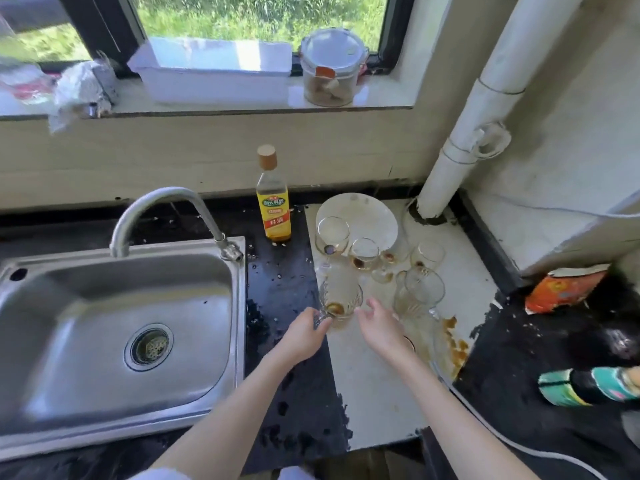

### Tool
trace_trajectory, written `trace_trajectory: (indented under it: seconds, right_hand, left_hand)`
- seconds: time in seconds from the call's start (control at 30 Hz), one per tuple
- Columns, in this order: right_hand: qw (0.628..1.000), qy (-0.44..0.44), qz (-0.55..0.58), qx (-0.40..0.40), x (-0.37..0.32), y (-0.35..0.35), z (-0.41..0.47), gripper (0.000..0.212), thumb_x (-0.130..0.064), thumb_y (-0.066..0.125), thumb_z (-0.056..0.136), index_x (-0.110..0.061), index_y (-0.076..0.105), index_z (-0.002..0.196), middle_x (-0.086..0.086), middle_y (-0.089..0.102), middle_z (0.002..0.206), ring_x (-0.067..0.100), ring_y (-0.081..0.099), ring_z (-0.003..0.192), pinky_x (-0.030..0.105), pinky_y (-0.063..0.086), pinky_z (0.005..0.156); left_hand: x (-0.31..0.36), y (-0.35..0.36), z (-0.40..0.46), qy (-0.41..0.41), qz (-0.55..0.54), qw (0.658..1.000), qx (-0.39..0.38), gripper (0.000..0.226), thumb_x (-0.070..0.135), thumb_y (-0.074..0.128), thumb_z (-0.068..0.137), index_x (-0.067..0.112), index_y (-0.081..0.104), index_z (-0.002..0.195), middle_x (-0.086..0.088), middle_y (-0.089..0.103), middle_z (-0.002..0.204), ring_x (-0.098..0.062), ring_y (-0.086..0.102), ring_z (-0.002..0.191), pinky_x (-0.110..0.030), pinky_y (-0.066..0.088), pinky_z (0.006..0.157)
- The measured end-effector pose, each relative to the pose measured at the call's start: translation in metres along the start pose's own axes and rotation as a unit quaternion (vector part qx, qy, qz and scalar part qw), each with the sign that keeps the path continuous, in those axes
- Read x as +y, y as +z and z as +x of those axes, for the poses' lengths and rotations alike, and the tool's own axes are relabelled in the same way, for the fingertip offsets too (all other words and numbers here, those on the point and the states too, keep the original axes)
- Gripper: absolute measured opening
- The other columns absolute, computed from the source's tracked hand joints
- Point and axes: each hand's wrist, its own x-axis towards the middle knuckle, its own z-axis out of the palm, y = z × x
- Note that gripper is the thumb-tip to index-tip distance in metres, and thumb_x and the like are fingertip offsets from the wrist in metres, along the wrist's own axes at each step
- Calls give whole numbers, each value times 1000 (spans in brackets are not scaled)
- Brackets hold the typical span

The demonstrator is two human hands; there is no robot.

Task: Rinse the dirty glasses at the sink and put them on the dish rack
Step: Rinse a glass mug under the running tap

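Beside the sink (239, 306) rim, the left hand (304, 336) grips a tilted glass (341, 296); the right hand (379, 329) hovers released, near crowded glasses (420, 289).

Both forearms were bare, with no watch, ring or glove on the left hand (304, 336) or right hand (381, 329). A pale garment edge (162, 474) showed at the bottom.

Glasses (367, 268) stand before a plate (367, 213), right of the sink (104, 306) and bottle (273, 202).
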Motion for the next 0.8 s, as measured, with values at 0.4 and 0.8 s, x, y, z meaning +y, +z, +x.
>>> trace_trajectory:
  seconds: [0.4,0.8]
  right_hand:
    - [967,22,237,-89,-29,27,-2,29,-8,34,101,-7,52,124,9,58,117,21,58,101,35,49,91]
    - [964,-23,197,-174,-134,152,-10,27,-17,41,100,-16,54,124,1,61,112,17,60,102,35,50,93]
  left_hand:
    - [-43,-42,-34,8,-194,980,36,34,30,38,99,18,50,128,5,58,121,-8,55,110,-25,43,97]
    - [-159,-162,-90,-54,-254,958,119,28,30,39,98,17,53,119,-1,60,114,-12,56,105,-26,45,88]
